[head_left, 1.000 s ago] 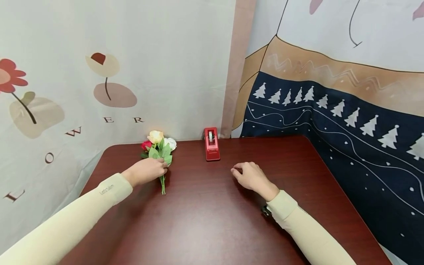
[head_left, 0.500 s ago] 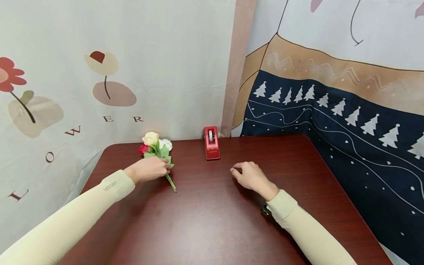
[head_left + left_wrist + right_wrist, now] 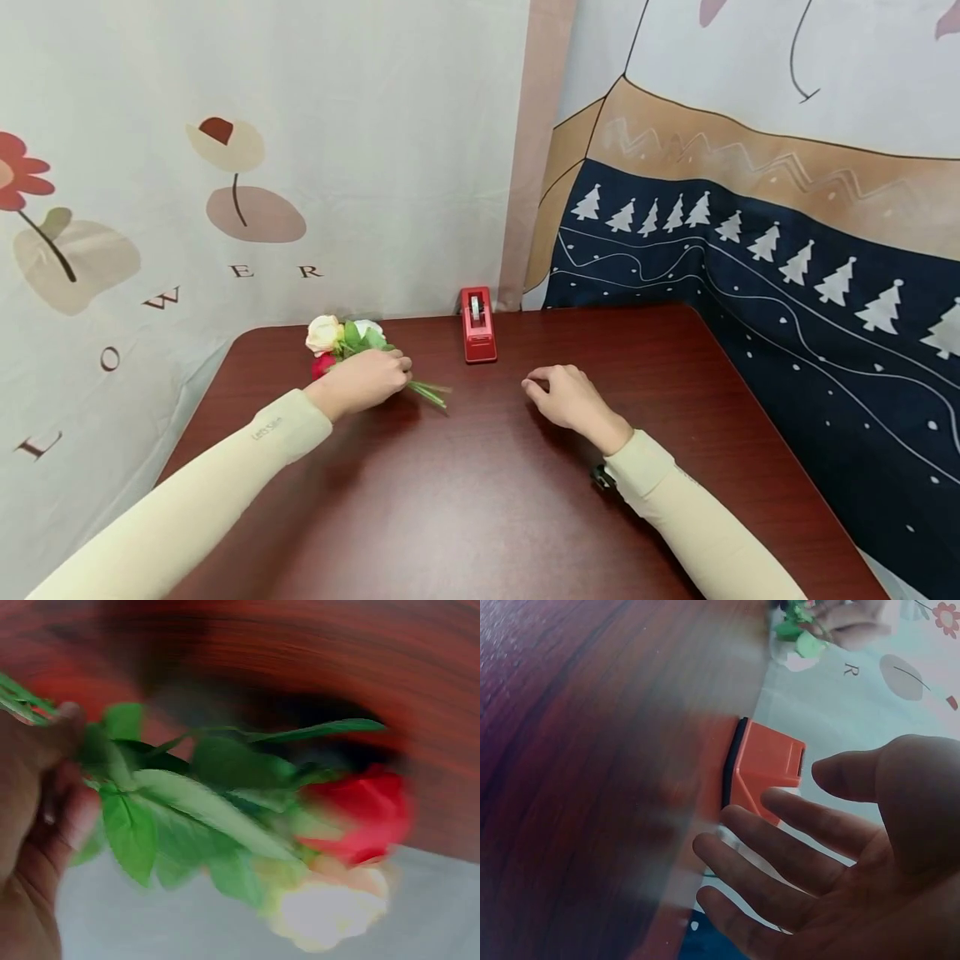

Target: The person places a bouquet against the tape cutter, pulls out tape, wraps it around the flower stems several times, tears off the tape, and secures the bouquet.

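My left hand (image 3: 363,381) grips a small bunch of artificial roses by the stems, over the left part of the table. The blooms are a cream rose (image 3: 325,333), a red rose (image 3: 364,817) and a white rose (image 3: 367,327), with green leaves (image 3: 202,817) below them. Bare stems (image 3: 429,392) stick out to the right of the fist. The left wrist view is blurred. On the right, my right hand (image 3: 567,402) holds nothing, its fingers loosely bent. Closest to it is a red tape dispenser (image 3: 478,327), seen past the fingers in the right wrist view.
The dark red-brown wooden table (image 3: 480,500) has rounded far corners. Behind it hangs a pale curtain (image 3: 390,167) with printed flowers and letters. A navy cloth (image 3: 750,333) with white trees covers the right side.
The left hand has moved slightly right and turned the roses, so the stems swing from pointing down toward the right and the blooms tip left. The right hand and tape dispenser stay put.
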Available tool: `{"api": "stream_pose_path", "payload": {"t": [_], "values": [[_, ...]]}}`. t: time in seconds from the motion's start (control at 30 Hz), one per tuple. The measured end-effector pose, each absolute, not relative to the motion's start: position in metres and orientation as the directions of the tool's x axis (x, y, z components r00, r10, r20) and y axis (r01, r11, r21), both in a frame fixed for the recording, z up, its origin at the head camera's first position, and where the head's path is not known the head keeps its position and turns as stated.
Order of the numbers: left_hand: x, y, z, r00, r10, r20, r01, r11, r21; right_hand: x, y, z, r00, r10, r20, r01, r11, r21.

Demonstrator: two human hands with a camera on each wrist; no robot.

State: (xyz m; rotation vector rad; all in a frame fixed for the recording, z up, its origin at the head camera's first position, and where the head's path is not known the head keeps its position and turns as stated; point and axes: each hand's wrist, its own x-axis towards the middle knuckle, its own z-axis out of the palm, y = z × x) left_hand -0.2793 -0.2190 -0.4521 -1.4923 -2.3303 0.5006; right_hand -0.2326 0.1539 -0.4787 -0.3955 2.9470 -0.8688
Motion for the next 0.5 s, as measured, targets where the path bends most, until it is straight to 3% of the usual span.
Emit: {"api": "stream_pose_path", "payload": {"t": [0.5], "values": [[-0.246, -0.095, -0.459, -0.648, 0.736, 0.195, 0.613, 0.657, -0.438, -0.239, 0.152, -0.476, -0.972, -0.226, 0.065, -0.224, 0.803, -0.553]]}}
